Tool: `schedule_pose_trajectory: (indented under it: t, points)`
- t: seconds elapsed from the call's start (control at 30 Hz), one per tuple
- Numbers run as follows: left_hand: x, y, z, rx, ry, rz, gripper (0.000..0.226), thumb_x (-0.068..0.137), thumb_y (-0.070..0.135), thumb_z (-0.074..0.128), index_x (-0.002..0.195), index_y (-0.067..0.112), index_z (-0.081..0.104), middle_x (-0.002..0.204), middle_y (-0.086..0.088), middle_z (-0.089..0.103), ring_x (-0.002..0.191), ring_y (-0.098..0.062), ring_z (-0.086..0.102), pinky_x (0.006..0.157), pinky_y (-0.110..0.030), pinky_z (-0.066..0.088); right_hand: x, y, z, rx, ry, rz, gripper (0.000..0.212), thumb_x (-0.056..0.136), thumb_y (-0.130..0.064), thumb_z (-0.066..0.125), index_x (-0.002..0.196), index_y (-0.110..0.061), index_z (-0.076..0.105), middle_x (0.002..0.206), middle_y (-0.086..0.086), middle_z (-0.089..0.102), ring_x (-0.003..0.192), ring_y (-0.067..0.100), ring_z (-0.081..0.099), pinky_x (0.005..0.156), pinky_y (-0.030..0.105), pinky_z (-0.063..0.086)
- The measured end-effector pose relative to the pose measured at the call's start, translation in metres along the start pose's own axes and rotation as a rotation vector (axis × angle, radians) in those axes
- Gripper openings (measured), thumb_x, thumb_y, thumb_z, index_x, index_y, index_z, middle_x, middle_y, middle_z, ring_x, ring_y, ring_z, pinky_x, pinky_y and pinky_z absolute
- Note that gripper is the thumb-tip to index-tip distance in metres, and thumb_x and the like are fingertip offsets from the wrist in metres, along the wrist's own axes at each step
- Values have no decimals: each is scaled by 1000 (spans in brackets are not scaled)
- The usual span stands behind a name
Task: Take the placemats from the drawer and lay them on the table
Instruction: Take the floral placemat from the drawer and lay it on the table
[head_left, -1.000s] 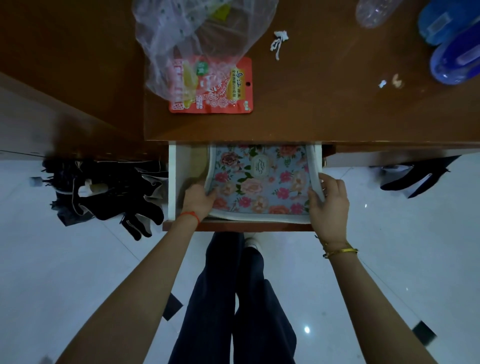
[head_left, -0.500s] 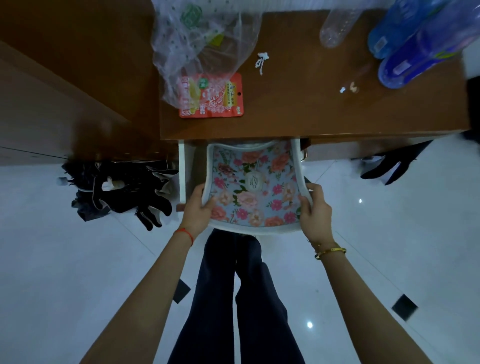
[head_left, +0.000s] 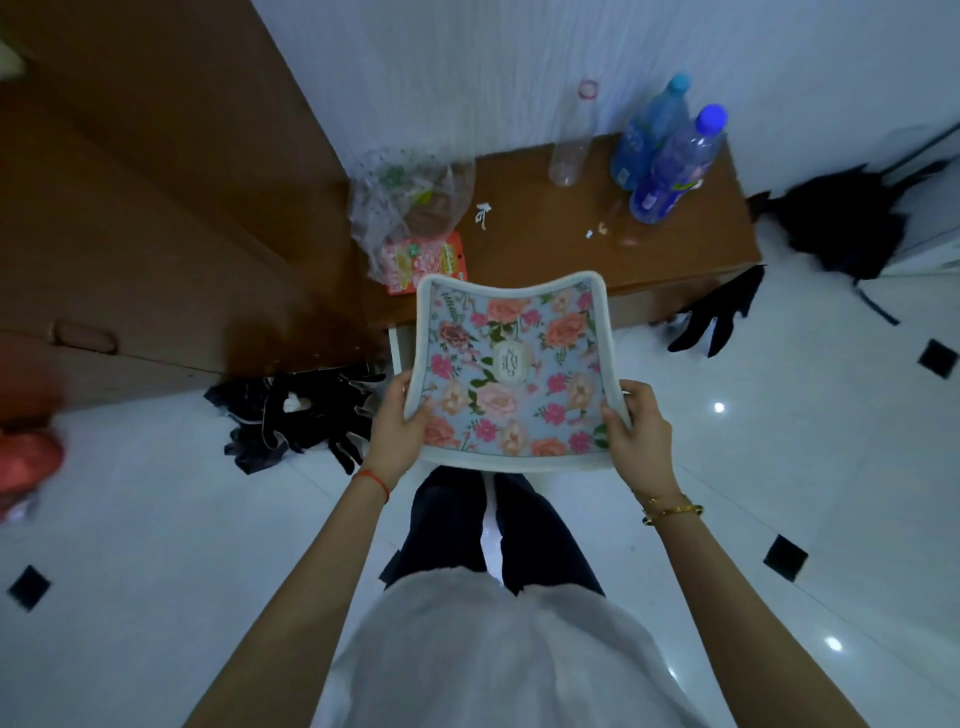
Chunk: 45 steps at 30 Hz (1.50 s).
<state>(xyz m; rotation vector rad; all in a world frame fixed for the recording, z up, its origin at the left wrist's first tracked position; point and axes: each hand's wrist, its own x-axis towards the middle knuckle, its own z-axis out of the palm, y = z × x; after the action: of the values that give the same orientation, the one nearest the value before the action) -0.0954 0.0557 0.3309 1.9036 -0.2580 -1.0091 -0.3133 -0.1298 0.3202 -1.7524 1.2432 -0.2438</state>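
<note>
Both hands hold the floral placemats (head_left: 511, 371) in the air, above the front edge of the table (head_left: 691, 244) and clear of its top. The left hand (head_left: 397, 428) pinches the near left corner, thumb on the printed face; the right hand (head_left: 636, 431) pinches the near right corner the same way. A sliver of the drawer (head_left: 396, 343) shows beside the mats' left edge. Blue bottles (head_left: 670, 156) stand at the table's far right corner

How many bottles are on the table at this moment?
3: a clear bottle near the back edge, and two blue bottles, one behind the other, at the table's right end. None seems hidden.
</note>
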Motion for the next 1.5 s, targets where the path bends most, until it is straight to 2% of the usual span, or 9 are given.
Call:
schedule_pose_trajectory:
  t: [0.2, 0.5, 0.7, 0.97, 1.1, 1.23, 1.33, 1.43, 1.5]
  points:
    - [-27, 62, -12, -12, -111, 147, 34, 97, 16, 52, 130, 16, 44, 117, 2, 60, 98, -10, 66, 74, -23, 58, -54, -44, -35, 81, 157, 20, 24, 93, -7, 55, 116, -8, 48, 93, -1, 62, 76, 2, 61, 55, 6, 47]
    - [-21, 129, -2, 73, -435, 334, 32, 95, 12, 56, 124, 25, 49, 118, -2, 61, 103, -14, 66, 77, -27, 57, -123, -65, -50, 216, 550, 153, 26, 95, -13, 53, 119, -17, 45, 96, -1, 65, 81, 12, 66, 65, 29, 58]
    - [-21, 168, 37, 206, -719, 426, 34, 94, 11, 58, 120, 31, 50, 120, -1, 63, 103, -18, 67, 79, -33, 58, -177, -64, -59, 295, 827, 272, 28, 94, -13, 56, 120, -9, 46, 94, 0, 64, 79, -1, 62, 57, 5, 48]
    - [-61, 180, 142, 377, -1058, 438, 39, 93, 9, 58, 128, 21, 45, 124, -6, 63, 109, -23, 65, 92, -50, 53, -260, -33, -72, 388, 1170, 481, 25, 94, -15, 56, 117, -14, 47, 93, -4, 63, 80, 1, 62, 58, 7, 49]
    - [-98, 172, 207, 453, -1189, 477, 38, 92, 12, 59, 127, 22, 46, 123, -8, 63, 110, -24, 64, 92, -49, 53, -299, -4, -84, 438, 1301, 572, 25, 94, -16, 57, 117, -15, 47, 93, -2, 64, 81, 5, 63, 60, 12, 52]
    - [-148, 158, 279, 509, -1297, 526, 35, 94, 4, 54, 126, 18, 45, 122, -8, 62, 107, -18, 65, 85, -34, 56, -341, 30, -111, 492, 1413, 628, 26, 94, -11, 56, 118, -11, 47, 94, 0, 64, 80, 2, 63, 56, 12, 51]
    - [-196, 149, 337, 521, -1361, 571, 36, 93, -2, 54, 121, 19, 45, 116, -5, 62, 95, 0, 65, 74, -15, 52, -378, 59, -144, 497, 1479, 673, 27, 93, -10, 57, 118, -11, 47, 95, 1, 65, 74, -1, 64, 53, 8, 48]
    - [-247, 138, 396, 526, -1426, 587, 36, 93, -3, 53, 120, 19, 46, 114, -4, 63, 91, 5, 64, 71, -11, 50, -416, 90, -182, 497, 1532, 701, 26, 92, -8, 58, 116, -12, 47, 92, -1, 64, 69, -9, 64, 53, 7, 47]
    - [-278, 132, 432, 531, -1465, 598, 36, 93, -1, 54, 123, 18, 46, 115, -5, 63, 96, -3, 65, 71, -14, 52, -438, 112, -206, 493, 1571, 718, 27, 91, -7, 60, 113, -14, 47, 91, -2, 65, 69, -10, 64, 53, 7, 48]
